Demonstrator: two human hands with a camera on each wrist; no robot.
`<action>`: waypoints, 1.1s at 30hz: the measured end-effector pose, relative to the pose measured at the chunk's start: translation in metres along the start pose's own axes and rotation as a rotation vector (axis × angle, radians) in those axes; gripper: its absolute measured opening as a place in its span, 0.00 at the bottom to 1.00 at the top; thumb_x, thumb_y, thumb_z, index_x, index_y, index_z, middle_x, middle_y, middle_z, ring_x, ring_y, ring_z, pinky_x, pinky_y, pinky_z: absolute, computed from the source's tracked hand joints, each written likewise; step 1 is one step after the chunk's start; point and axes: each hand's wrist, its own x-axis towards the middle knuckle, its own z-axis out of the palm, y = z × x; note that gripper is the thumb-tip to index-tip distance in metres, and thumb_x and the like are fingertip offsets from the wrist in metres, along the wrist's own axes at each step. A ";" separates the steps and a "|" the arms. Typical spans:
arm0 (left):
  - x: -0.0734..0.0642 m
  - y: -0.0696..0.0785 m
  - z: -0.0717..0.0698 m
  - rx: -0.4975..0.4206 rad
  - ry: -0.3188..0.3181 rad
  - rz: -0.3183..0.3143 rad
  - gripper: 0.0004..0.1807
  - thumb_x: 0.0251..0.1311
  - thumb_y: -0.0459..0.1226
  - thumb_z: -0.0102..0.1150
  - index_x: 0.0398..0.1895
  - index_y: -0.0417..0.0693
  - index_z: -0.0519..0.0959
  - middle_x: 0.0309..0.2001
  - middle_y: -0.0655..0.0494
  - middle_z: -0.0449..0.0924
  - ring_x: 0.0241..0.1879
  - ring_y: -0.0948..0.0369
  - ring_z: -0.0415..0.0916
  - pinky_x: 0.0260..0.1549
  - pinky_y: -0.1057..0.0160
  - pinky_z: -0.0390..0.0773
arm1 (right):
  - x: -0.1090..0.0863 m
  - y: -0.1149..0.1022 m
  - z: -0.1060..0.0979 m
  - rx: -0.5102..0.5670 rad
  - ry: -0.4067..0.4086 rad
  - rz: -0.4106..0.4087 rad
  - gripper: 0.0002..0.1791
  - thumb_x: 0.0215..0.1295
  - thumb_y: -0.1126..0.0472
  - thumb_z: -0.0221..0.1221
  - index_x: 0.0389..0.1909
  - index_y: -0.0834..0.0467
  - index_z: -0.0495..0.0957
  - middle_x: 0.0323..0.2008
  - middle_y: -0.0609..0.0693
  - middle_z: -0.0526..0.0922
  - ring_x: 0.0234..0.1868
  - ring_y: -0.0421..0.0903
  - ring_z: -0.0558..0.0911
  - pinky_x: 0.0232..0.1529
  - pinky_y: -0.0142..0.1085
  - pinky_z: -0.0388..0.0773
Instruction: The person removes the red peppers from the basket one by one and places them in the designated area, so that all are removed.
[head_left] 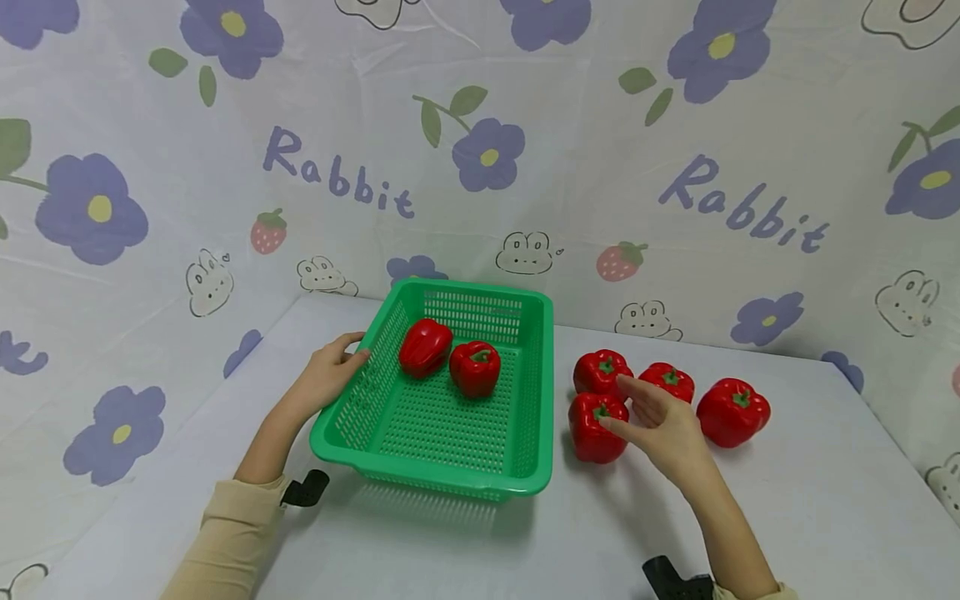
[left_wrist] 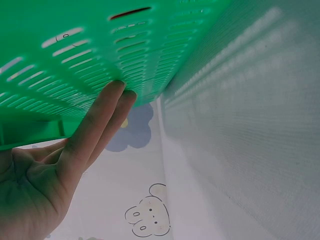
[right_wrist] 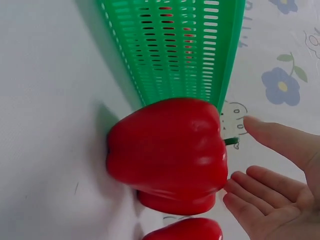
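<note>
Two red bell peppers, one on its side (head_left: 426, 348) and one with its stem showing (head_left: 475, 369), lie in a green plastic basket (head_left: 450, 483). My left hand (head_left: 330, 375) holds the basket's left rim, thumb on top. In the left wrist view, two straight fingers (left_wrist: 95, 125) lie against the slotted outer wall. To the basket's right, my right hand (head_left: 663, 425) hovers with thumb and fingers spread by the stem of the nearest red bell pepper (head_left: 597, 437). In the right wrist view there is a gap between that hand (right_wrist: 280, 200) and the pepper (right_wrist: 167, 145).
More red bell peppers stand around the right hand: one behind the nearest (head_left: 597, 367), another partly behind the fingers (head_left: 667, 377), and one farther right (head_left: 733, 417). A white cloth covers the table (head_left: 600, 533). Behind it hangs a printed curtain (head_left: 585, 200).
</note>
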 end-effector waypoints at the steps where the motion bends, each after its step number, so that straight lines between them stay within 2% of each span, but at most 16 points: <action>1: 0.000 0.000 0.000 0.000 0.001 0.000 0.30 0.76 0.43 0.42 0.74 0.36 0.56 0.52 0.30 0.80 0.39 0.52 0.85 0.35 0.61 0.81 | 0.000 -0.002 0.000 0.001 0.005 0.002 0.40 0.61 0.52 0.67 0.71 0.60 0.64 0.68 0.62 0.70 0.69 0.61 0.69 0.60 0.45 0.71; 11: 0.001 -0.001 0.001 0.002 0.002 -0.003 0.30 0.76 0.43 0.42 0.74 0.36 0.56 0.52 0.30 0.80 0.39 0.51 0.85 0.35 0.61 0.82 | 0.008 -0.019 0.006 0.045 0.021 0.014 0.44 0.62 0.44 0.64 0.74 0.53 0.58 0.72 0.56 0.65 0.73 0.58 0.64 0.62 0.48 0.71; 19: 0.000 0.000 0.000 -0.004 0.000 -0.004 0.30 0.76 0.43 0.42 0.74 0.36 0.56 0.52 0.30 0.80 0.39 0.51 0.85 0.35 0.61 0.82 | 0.023 -0.034 0.017 0.112 0.016 0.040 0.44 0.62 0.44 0.63 0.75 0.49 0.56 0.74 0.52 0.63 0.75 0.54 0.61 0.65 0.50 0.69; 33: -0.001 0.001 0.001 0.004 -0.002 -0.003 0.30 0.76 0.43 0.41 0.74 0.36 0.55 0.54 0.30 0.79 0.44 0.47 0.83 0.38 0.58 0.82 | 0.048 -0.059 0.039 0.256 -0.050 -0.004 0.46 0.62 0.44 0.64 0.76 0.52 0.54 0.75 0.47 0.60 0.76 0.46 0.59 0.72 0.43 0.61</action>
